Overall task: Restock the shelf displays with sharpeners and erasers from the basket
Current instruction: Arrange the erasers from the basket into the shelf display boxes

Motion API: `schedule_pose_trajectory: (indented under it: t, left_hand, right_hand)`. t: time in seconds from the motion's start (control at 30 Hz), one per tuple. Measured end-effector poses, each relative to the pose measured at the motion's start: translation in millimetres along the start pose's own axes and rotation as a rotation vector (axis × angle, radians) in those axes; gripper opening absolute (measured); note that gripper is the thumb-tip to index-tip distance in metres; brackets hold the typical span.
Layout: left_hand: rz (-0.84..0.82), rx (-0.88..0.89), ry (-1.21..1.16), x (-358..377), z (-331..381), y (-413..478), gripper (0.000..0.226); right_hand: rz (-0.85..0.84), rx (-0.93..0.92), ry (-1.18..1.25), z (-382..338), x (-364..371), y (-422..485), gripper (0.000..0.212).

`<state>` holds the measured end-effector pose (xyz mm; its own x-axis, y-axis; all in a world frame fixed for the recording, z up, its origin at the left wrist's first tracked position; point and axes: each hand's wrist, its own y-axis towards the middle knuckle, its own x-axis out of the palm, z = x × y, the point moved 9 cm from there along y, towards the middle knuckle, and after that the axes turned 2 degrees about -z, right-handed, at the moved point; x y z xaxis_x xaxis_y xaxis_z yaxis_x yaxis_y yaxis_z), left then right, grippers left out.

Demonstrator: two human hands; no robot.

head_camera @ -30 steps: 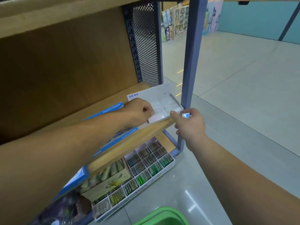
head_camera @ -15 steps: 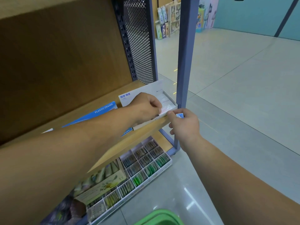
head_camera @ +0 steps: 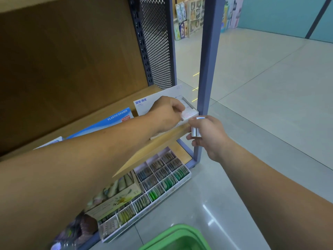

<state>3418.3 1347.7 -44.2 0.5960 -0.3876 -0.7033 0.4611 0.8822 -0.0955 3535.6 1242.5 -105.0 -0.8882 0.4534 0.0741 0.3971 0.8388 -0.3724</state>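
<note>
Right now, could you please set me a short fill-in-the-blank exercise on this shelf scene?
The left hand pinches an eraser in the ____ box. The blue box reads PLASTIC ____. The right hand holds spare erasers; the basket on the floor is ____.
Missing words: white; ERASER; green.

Bright, even overhead light; glare streak on the floor (head_camera: pixel 207 210) lower centre. Shelf back panel (head_camera: pixel 72 69) upper left dim. Wide-angle bending at edges, overall soft, forearms blurred.
</note>
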Motion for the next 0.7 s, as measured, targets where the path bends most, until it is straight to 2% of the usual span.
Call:
schedule_pose_trajectory:
  t: [0.13,0.3,0.57,0.7]
  left_hand:
    - [0.079,0.128,0.046,-23,3,-34,0.026]
    - [-0.076,0.108,-0.089,-21,6,-76,0.016]
    - [-0.09,-0.021,-0.407,-63,-29,-114,0.016]
    - [0.06,-0.132,-0.533,-102,-72,-142,0.021]
  right_hand:
    - [-0.242,0.071,0.174,-5,15,-13,0.027]
    - [-0.449,0.036,0.088,-18,37,-36,0.029]
    - [-0.596,0.126,0.129,-27,80,-64,0.032]
    - [-0.595,0.106,-0.046,-28,96,-64,0.023]
